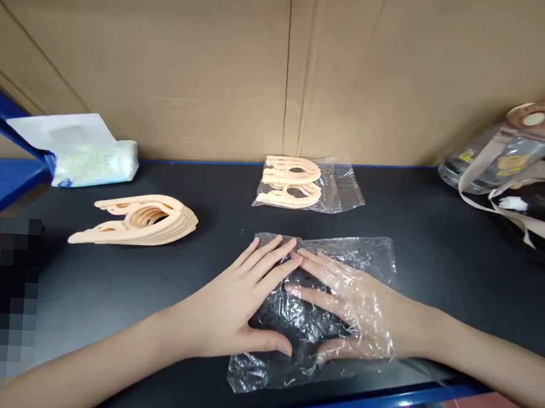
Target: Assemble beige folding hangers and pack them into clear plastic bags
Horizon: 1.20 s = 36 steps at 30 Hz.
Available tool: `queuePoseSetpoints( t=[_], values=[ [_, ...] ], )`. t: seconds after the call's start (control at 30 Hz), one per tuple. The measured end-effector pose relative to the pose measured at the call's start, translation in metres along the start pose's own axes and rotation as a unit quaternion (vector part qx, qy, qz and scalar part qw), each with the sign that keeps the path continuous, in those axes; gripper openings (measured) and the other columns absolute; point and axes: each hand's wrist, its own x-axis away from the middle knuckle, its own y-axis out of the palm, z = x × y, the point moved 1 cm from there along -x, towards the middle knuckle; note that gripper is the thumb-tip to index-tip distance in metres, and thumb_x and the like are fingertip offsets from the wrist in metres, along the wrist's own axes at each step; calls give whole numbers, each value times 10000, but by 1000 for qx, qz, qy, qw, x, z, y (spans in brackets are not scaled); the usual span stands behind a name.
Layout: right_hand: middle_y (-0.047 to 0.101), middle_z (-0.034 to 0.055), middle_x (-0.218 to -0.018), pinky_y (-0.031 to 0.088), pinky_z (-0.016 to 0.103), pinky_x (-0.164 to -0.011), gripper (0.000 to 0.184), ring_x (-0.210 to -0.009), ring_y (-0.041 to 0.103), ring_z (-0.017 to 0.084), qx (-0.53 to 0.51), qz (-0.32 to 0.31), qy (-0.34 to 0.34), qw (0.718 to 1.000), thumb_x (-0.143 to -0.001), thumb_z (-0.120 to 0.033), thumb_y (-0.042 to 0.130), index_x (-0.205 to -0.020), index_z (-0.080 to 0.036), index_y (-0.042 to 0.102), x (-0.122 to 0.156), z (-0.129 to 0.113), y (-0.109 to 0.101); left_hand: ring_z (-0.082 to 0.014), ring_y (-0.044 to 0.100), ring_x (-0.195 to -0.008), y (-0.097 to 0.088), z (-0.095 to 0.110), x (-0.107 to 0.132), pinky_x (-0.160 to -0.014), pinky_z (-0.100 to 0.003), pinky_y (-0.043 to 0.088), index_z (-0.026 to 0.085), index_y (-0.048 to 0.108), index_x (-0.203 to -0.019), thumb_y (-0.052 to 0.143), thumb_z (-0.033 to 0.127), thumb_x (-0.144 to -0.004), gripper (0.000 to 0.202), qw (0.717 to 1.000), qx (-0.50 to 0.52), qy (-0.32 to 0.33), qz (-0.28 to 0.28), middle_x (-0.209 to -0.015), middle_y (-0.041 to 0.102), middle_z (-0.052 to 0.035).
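A crinkled clear plastic bag (pixel 343 251) lies flat on the black table (pixel 436 238) near its front edge. My left hand (pixel 233 306) rests flat on top of the bag's left side, fingers stretched out. My right hand (pixel 354 301) is inside the bag, fingers spread and seen through the film. The fingertips of both hands meet near the bag's top. A stack of peach plastic hangers (pixel 142 219) lies loose to the left. A second clear bag holding peach hangers (pixel 292 182) lies at the back centre.
A cardboard wall (pixel 285 63) closes the back. A pack of wipes (pixel 91 156) sits at the back left by a blue frame (pixel 5 120). A clear bottle with a strap (pixel 501 156) lies at the right. The blue table rim (pixel 357 403) runs along the front.
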Motion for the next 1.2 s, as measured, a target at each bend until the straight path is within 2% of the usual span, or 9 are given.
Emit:
queuePoseSetpoints(
  t=[0.17, 0.33, 0.47, 0.67, 0.83, 0.97, 1.03, 1.1, 1.2],
  values=[
    [17, 197, -1652, 95, 646, -1183, 957, -1512, -21, 373, -5, -35, 25, 999, -845, -621, 624, -1573, -159, 209, 1, -5, 6, -375, 97, -1514, 1, -2, 2, -1184, -673, 142, 250, 7, -1582, 558, 774, -781, 1104, 1000, 3, 7, 26, -1654, 89, -146],
    [-3, 186, -1649, 96, 632, -1192, 1071, -1514, -47, 341, 0, -30, 16, 999, -872, -598, 606, -1578, -191, -88, 2, -5, 6, -376, 106, -1513, -1, -3, 1, -1192, -656, 149, 280, -81, -1576, 588, 753, -782, 1140, 1000, 16, 9, 25, -1658, 83, -128],
    [-20, 196, -1644, 118, 631, -1190, 1087, -1511, -59, 337, -3, -34, 17, 999, -877, -587, 607, -1567, -198, -136, 0, -5, 5, -369, 96, -1516, 0, -4, 1, -1196, -648, 139, 268, -93, -1574, 578, 764, -779, 1152, 1000, 1, 8, 20, -1658, 76, -130],
    [26, 181, -1650, 123, 661, -1174, 1046, -1507, -27, 372, 10, -73, 56, 996, -816, -723, 561, -1593, -205, 89, 3, 1, -3, -401, 92, -1508, 3, -6, -1, -1174, -683, 140, 232, -28, -1585, 555, 780, -781, 1134, 999, -42, 3, 7, -1650, 103, -152],
    [3, 161, -1652, 202, 687, -1147, 1041, -1501, 7, 398, 20, -95, 139, 985, -797, -768, 537, -1592, -239, 125, 12, 11, -17, -406, 81, -1509, 3, -8, 0, -1162, -700, 136, 208, 12, -1586, 528, 794, -786, 1118, 998, -66, -9, 3, -1647, 102, -162],
    [274, 148, -1609, 263, 641, -1160, 910, -1475, 258, 360, 41, -103, 151, 982, -843, -711, 544, -1560, -220, 277, 23, 22, -31, -391, 78, -1514, 1, -8, 1, -1168, -688, 136, 194, 47, -1585, 507, 796, -797, 1093, 997, -76, -19, -5, -1647, 109, -158],
    [541, 120, -1452, 371, 595, -1123, 672, -1357, 483, 327, 76, -62, 172, 980, -912, -603, 534, -1452, -207, 475, 28, 29, -44, -386, 76, -1515, 1, -8, 1, -1171, -683, 133, 195, 49, -1584, 504, 795, -801, 1086, 997, -75, -18, -8, -1648, 108, -155],
    [732, 92, -1142, 506, 540, -984, 415, -1130, 656, 313, 135, 36, 223, 965, -954, -501, 512, -1190, -197, 665, 28, 33, -61, -383, 76, -1516, 0, -9, 2, -1173, -681, 126, 198, 41, -1584, 506, 790, -804, 1084, 997, -71, -16, -8, -1649, 105, -155],
    [748, 68, -978, 547, 444, -825, 295, -909, 702, 263, 184, 134, 247, 942, -980, -414, 471, -1015, -218, 689, 9, 32, -84, -383, 88, -1514, 1, -10, 4, -1172, -682, 119, 198, 43, -1584, 510, 779, -811, 1074, 998, -59, -5, -8, -1646, 116, -163]
  ],
)
